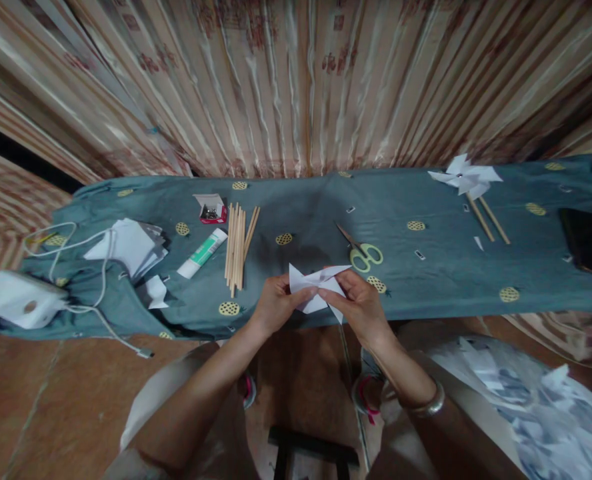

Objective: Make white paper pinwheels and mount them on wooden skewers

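And here it is, the folded white paper pinwheel (315, 304), dead centre at the near edge of the worktop (301, 207), its longer span running left to right between the hands! Neither is nearer: left hand (276, 303) on one side, right hand (363, 303) on the other. Each grip is closed, pinching paper, thumbs nearly meeting mid-sheet; scissors (358, 248) lie just beyond the right.

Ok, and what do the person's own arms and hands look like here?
Both the left hand and right hand are ungloved, and the forearms are sleeveless where they show. A shiny, silver-coloured bangle circles the right wrist; nothing is visible on the left one.
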Demonstrator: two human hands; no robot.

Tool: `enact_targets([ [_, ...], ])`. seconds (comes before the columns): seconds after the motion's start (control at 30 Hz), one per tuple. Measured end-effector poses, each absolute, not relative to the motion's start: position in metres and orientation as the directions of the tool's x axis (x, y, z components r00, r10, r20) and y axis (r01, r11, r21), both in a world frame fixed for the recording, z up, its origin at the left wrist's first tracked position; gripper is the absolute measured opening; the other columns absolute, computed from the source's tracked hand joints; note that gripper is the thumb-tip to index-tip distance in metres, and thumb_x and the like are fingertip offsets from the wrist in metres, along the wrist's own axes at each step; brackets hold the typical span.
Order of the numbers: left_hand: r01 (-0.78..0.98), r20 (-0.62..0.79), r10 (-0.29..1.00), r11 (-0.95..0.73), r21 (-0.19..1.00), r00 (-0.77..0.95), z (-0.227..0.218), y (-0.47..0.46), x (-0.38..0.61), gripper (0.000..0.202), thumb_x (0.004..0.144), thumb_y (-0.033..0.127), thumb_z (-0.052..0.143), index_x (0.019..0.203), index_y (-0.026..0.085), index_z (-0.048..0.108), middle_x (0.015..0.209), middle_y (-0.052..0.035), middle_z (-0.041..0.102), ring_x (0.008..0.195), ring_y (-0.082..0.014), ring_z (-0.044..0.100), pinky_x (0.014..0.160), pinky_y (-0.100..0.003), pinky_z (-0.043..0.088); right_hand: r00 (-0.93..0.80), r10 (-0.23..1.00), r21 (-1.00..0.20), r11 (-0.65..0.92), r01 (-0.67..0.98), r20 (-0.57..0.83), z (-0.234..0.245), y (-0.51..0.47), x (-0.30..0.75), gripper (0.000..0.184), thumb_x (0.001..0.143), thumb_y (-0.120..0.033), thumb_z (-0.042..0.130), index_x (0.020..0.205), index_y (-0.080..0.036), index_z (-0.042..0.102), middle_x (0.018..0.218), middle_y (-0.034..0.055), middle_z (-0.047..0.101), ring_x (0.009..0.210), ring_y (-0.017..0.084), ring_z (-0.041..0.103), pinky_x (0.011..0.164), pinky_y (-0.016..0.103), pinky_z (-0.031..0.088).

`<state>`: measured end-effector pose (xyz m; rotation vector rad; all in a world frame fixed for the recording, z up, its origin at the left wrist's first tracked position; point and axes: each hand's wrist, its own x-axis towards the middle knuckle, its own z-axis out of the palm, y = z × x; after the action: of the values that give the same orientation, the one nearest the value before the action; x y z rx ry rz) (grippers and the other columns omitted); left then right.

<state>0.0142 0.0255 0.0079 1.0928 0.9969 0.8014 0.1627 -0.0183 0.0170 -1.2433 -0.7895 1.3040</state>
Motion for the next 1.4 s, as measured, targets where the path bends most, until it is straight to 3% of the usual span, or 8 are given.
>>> enact_targets([
  [0.37, -0.054, -0.259, 0.904, 0.294, 0.954, 0.34, 0.0126, 0.0253, 0.0144, 0.038, 0.057, 0.045, 0.083, 0.071, 0.012, 0.071, 0.063, -0.0004, 0.065, 0.057, -0.01, 0.052, 0.056, -0.022, 0.043, 0.173, 0.953, -0.938, -0.194, -0.286, -0.249, 0.0175, -0.0177, 0.1605, 0.031, 0.059, -0.037, 0.082, 0.081, -0.023, 0.066, 0.081, 0.001, 0.073, 0.079, 0.02, 0.066, 0.075, 0.034, 0.052],
  [0.9, -0.086, -0.269, 0.904, 0.313, 0.946, 0.331, 0.0129, 0.0273, 0.0137, 0.037, 0.056, 0.042, 0.084, 0.073, 0.012, 0.071, 0.064, -0.0004, 0.066, 0.056, -0.0097, 0.054, 0.055, -0.022, 0.044, 0.106, 0.966, -0.941, -0.198, -0.276, -0.234, 0.0188, -0.02, 0.1651, 0.034, 0.065, -0.04, 0.08, 0.093, -0.024, 0.067, 0.092, 0.0015, 0.073, 0.083, 0.02, 0.066, 0.077, 0.033, 0.053],
  [1.13, -0.088, -0.287, 0.898, 0.333, 0.939, 0.334, 0.0101, 0.0268, 0.0141, 0.035, 0.056, 0.039, 0.084, 0.076, 0.013, 0.071, 0.068, -0.0008, 0.068, 0.058, -0.0105, 0.056, 0.058, -0.023, 0.045, 0.173, 0.939, -0.917, -0.229, -0.327, -0.296, 0.0135, -0.02, 0.167, 0.035, 0.08, -0.056, 0.061, 0.09, -0.024, 0.07, 0.069, -0.0006, 0.068, 0.063, 0.018, 0.061, 0.059, 0.032, 0.049],
  [1.4, -0.099, -0.3, 0.891, 0.351, 0.931, 0.342, 0.0112, 0.0267, 0.0139, 0.035, 0.054, 0.039, 0.085, 0.075, 0.013, 0.072, 0.068, -0.001, 0.07, 0.059, -0.0112, 0.058, 0.059, -0.024, 0.047, 0.219, 0.938, -0.948, -0.215, -0.235, -0.267, 0.0092, -0.0197, 0.1665, 0.028, 0.072, -0.048, 0.071, 0.086, -0.024, 0.073, 0.074, -0.0007, 0.07, 0.067, 0.017, 0.061, 0.064, 0.03, 0.048],
])
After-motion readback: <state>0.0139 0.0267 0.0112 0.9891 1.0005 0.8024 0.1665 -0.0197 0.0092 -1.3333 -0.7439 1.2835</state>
